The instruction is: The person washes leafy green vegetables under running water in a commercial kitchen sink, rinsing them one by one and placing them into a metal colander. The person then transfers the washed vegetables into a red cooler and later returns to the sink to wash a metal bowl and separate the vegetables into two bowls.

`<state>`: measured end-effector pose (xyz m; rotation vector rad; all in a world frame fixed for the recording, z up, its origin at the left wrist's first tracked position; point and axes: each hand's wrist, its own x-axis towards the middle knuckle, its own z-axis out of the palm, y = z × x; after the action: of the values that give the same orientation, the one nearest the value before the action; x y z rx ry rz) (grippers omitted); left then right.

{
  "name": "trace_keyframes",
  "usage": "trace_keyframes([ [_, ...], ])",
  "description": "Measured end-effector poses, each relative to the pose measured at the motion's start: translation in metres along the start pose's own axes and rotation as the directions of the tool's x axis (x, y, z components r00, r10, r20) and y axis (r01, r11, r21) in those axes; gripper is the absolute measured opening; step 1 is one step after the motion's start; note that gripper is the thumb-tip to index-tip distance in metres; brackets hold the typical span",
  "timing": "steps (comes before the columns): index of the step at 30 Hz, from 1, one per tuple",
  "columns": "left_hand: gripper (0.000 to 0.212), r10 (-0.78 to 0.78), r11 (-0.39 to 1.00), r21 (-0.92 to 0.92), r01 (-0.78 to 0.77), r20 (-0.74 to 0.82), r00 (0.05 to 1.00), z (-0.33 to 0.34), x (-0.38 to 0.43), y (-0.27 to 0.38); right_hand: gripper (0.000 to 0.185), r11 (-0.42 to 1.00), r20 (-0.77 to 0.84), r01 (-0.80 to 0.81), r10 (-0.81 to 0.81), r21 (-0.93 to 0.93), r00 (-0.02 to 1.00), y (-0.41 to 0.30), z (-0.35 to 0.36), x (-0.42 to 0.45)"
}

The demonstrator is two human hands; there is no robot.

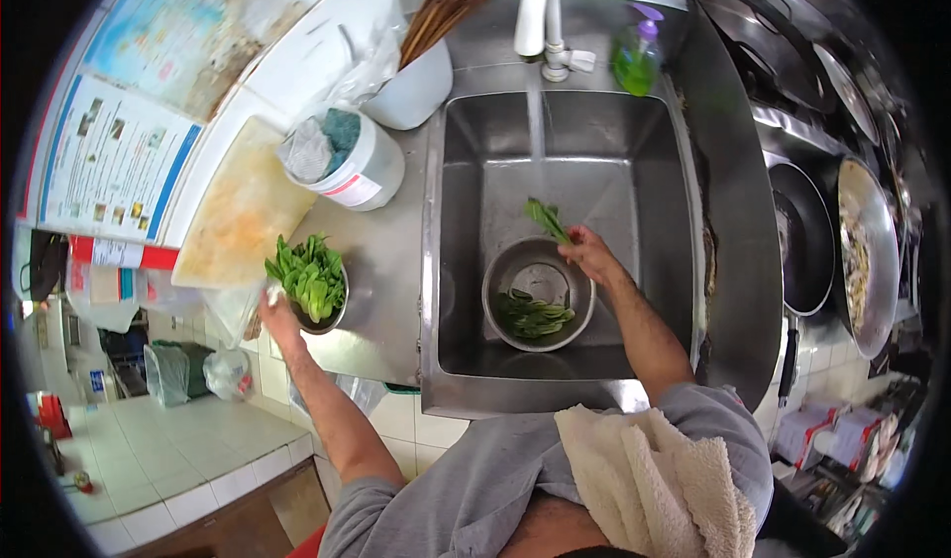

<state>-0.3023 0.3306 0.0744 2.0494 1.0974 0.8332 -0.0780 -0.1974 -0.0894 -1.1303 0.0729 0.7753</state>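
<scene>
My right hand [589,252] pinches a leafy green [547,220] by its stalk end, above the far right rim of a metal bowl [488,298]. That bowl stands in the stainless steel sink [461,224] and holds a bunch of dark green leaves [533,314]. To the left, on the steel counter [379,283], a smaller metal bowl [343,313] is heaped with bok choy [308,276]. My left hand [279,319] is at the left side of this smaller bowl. Something small and white shows at its fingertips, too unclear to name. From the faucet [550,34], water runs into the sink.
A soap pump bottle [636,60] stands right of the faucet. Along the left wall are a white bucket [371,164] with scrubbers, a container [420,86] with a stick brush, and a stained cutting board [245,209]. Pans [802,239] sit beyond the sink's right wall.
</scene>
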Motion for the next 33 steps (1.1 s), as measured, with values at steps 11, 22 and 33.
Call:
trace_keyframes([
  [11, 0.060, 0.355, 0.887, -0.458, 0.056, 0.755, 0.550, 0.249, -0.188, 0.226, 0.026, 0.854, -0.269, 0.519, -0.507, -0.028, 0.819, -0.085, 0.070, 0.027],
  [22, 0.015, 0.166, 0.720, -0.329, 0.611, 0.937, 0.308, 0.350, -0.162, 0.263, 0.030, 0.715, -0.216, 0.469, -0.640, -0.519, 0.737, -0.119, 0.058, 0.073],
  [33, 0.019, 0.151, 0.747, -0.380, 0.546, 0.896, 0.417, 0.355, -0.153, 0.263, 0.020, 0.764, -0.294, 0.358, -0.567, -0.537, 0.769, -0.121, 0.048, 0.108],
])
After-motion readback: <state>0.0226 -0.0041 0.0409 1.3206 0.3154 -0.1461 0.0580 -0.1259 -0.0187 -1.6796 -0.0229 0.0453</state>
